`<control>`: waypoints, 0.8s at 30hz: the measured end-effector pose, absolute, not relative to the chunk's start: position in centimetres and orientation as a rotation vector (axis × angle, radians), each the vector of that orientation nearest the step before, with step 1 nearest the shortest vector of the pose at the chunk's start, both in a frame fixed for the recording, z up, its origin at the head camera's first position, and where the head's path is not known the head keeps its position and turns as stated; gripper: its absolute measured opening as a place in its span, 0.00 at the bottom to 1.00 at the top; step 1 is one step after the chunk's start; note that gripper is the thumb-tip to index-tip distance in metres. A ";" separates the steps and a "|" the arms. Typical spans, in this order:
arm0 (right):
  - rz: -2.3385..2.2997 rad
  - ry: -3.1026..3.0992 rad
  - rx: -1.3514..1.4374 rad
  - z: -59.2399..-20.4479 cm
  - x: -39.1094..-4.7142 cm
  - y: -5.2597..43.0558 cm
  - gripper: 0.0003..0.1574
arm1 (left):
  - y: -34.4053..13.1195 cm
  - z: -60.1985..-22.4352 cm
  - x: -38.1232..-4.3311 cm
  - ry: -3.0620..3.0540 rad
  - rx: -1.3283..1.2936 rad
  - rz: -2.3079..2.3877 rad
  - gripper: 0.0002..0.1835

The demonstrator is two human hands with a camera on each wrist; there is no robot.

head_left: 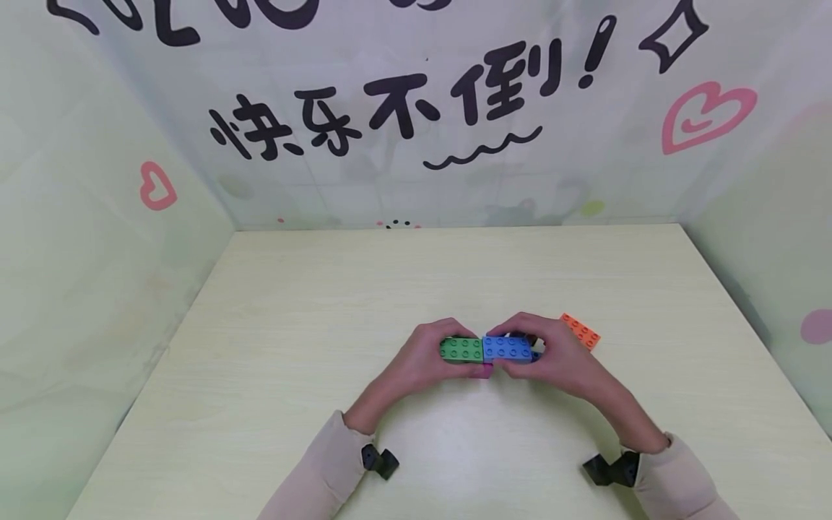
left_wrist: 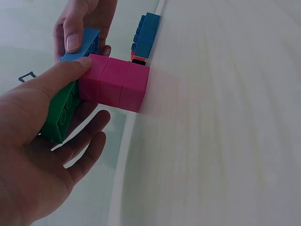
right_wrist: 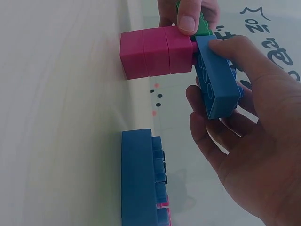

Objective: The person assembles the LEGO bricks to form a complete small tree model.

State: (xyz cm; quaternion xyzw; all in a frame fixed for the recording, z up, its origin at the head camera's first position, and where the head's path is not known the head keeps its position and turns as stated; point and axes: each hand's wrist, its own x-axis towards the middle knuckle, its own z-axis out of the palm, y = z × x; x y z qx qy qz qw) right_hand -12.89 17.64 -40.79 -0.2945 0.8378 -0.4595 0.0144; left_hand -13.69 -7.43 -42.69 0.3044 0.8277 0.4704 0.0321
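A stack of pink bricks [left_wrist: 114,84] stands on the table, with a green brick [head_left: 461,349] at its top left and a blue brick [head_left: 508,349] at its top right. My left hand [head_left: 429,355] grips the green brick; its thumb lies along the near side, against the top of the pink stack. With my right hand [head_left: 549,354] I pinch the blue brick between thumb and fingers. In the right wrist view a narrow gap with a pink stud shows between the blue brick [right_wrist: 218,80] and the stack. The two top bricks sit end to end.
Another blue brick [right_wrist: 136,179] lies on the table beyond the stack, mostly hidden by the right hand in the head view. An orange brick [head_left: 580,331] lies behind the right hand. Printed cloth walls [head_left: 390,180] border the pale table [head_left: 292,303].
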 end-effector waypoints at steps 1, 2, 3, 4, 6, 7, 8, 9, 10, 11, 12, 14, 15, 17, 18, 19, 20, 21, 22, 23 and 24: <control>-1.431 2.607 -0.917 -40.8 -12.9 17.6 0.26 | -7.4 -42.7 -13.7 2.550 0.939 1.448 0.22; -1.434 2.604 -0.914 -40.6 -12.8 17.6 0.26 | -7.4 -42.7 -13.7 2.552 0.940 1.447 0.22; -1.435 2.602 -0.911 -40.4 -12.7 17.5 0.26 | -7.4 -42.8 -13.7 2.553 0.939 1.446 0.22; -1.436 2.600 -0.909 -40.2 -12.6 17.4 0.26 | -7.4 -42.8 -13.7 2.554 0.938 1.446 0.22; -1.440 2.593 -0.903 -39.5 -12.3 17.2 0.25 | -7.4 -42.8 -13.7 2.557 0.934 1.446 0.22; -1.445 2.587 -0.899 -39.2 -12.1 17.0 0.25 | -7.4 -42.8 -13.7 2.558 0.932 1.447 0.22; -1.449 2.580 -0.896 -38.8 -12.0 16.9 0.24 | -7.3 -42.9 -13.7 2.557 0.931 1.449 0.22; -1.452 2.576 -0.895 -38.5 -11.8 16.8 0.24 | -7.3 -42.9 -13.7 2.556 0.931 1.451 0.22; -1.454 2.572 -0.898 -38.4 -11.8 16.8 0.24 | -7.3 -42.9 -13.7 2.556 0.932 1.452 0.22; -1.453 2.570 -0.900 -38.3 -11.7 16.7 0.24 | -7.3 -42.9 -13.7 2.552 0.934 1.457 0.22; -1.450 2.571 -0.903 -38.4 -11.8 16.7 0.24 | -7.3 -42.9 -13.7 2.548 0.937 1.462 0.22; -1.445 2.572 -0.910 -38.9 -12.0 16.9 0.25 | -7.3 -42.8 -13.7 2.541 0.938 1.471 0.21; -1.442 2.572 -0.914 -39.2 -12.1 17.0 0.25 | -7.3 -42.8 -13.7 2.539 0.938 1.474 0.21; -1.437 2.570 -0.923 -39.9 -12.5 17.3 0.25 | -7.3 -42.8 -13.7 2.535 0.936 1.479 0.21; -1.436 2.569 -0.926 -40.2 -12.6 17.4 0.25 | -7.3 -42.8 -13.7 2.536 0.932 1.478 0.21; -1.438 2.565 -0.932 -40.4 -12.8 17.5 0.25 | -7.3 -42.8 -13.7 2.536 0.927 1.478 0.21; -1.440 2.562 -0.938 -40.6 -12.9 17.6 0.24 | -7.3 -42.8 -13.7 2.536 0.926 1.478 0.21; -1.443 2.558 -0.947 -40.7 -13.0 17.7 0.24 | -7.3 -42.8 -13.7 2.536 0.924 1.478 0.21; -1.448 2.553 -0.956 -40.8 -13.0 17.7 0.24 | -7.3 -42.8 -13.6 2.536 0.922 1.477 0.21; -1.451 2.551 -0.966 -40.8 -13.1 17.7 0.23 | -7.3 -42.8 -13.7 2.537 0.921 1.476 0.21; -1.453 2.549 -0.974 -40.8 -13.1 17.7 0.23 | -7.3 -42.7 -13.7 2.537 0.920 1.475 0.21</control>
